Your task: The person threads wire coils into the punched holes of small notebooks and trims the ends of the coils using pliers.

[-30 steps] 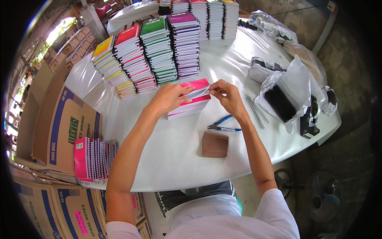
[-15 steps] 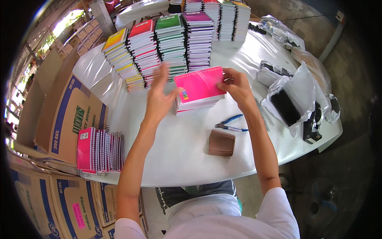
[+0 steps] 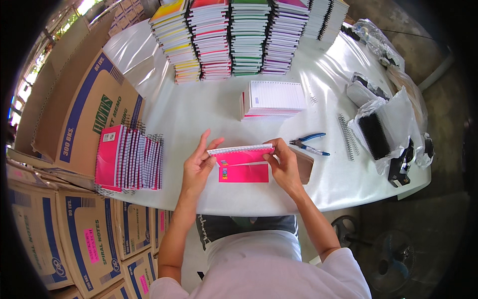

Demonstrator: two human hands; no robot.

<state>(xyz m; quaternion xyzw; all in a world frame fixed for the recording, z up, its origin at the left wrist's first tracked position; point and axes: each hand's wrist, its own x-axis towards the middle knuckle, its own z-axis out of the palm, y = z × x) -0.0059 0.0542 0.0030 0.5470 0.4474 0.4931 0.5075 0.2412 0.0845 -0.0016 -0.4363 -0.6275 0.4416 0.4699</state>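
Note:
Both my hands hold a small pink memo pad [image 3: 241,158] above the near part of the table, its hole-punched edge up. My left hand [image 3: 195,167] grips its left end, with some fingers raised. At the right end, my right hand [image 3: 285,164] pinches it between thumb and fingers. Just below shows another pink cover [image 3: 244,174]; I cannot tell whether it is joined to the pad. Beyond stands a stack of lined loose pads [image 3: 276,94]. Blue-handled cutting pliers [image 3: 309,143] lie right of my right hand, which partly hides a brown block-like object [image 3: 304,167].
Spiral-bound pink notebooks [image 3: 130,157] stand at the left, by an open carton [image 3: 107,104]. Tall notebook stacks [image 3: 214,45] line the back. Loose wire spirals [image 3: 348,137] and a plastic-wrapped black coil bundle [image 3: 374,134] lie at right. Closed cartons [image 3: 89,234] fill the lower left.
My hands have come nearer, lifting the pink pad off the stack, whose top now shows a lined page. My left hand has closed on the pad's left end. The view has shifted.

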